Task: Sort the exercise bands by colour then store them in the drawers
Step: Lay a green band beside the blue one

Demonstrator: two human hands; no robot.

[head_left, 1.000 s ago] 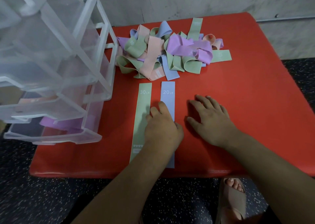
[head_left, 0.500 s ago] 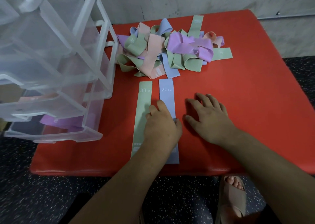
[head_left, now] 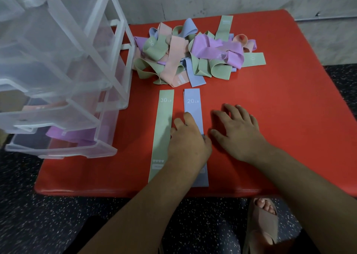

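Over the last 1 second almost nothing has moved: the left hand [head_left: 188, 143] still lies on the blue band [head_left: 192, 103] marked 20 LB, and the right hand [head_left: 238, 136] stays spread flat on the red bench [head_left: 280, 118] just beside it. The left grip is not closed round anything; its fingers press the band down from above. The right grip is open and holds nothing. The blue band lies straight, parallel to the green band [head_left: 164, 122] marked 30 LB, with a narrow strip of bench between the 2. That stillness suggests the smoothing of this band is finishing, so only 2 colour rows are started. The tangled pile [head_left: 193, 54] of green, pink, blue and purple bands at the far side remains to be sorted. The clear drawers [head_left: 58, 79] stand at the left, the lowest pulled out with a purple band [head_left: 73, 135] inside, so storing has barely begun.
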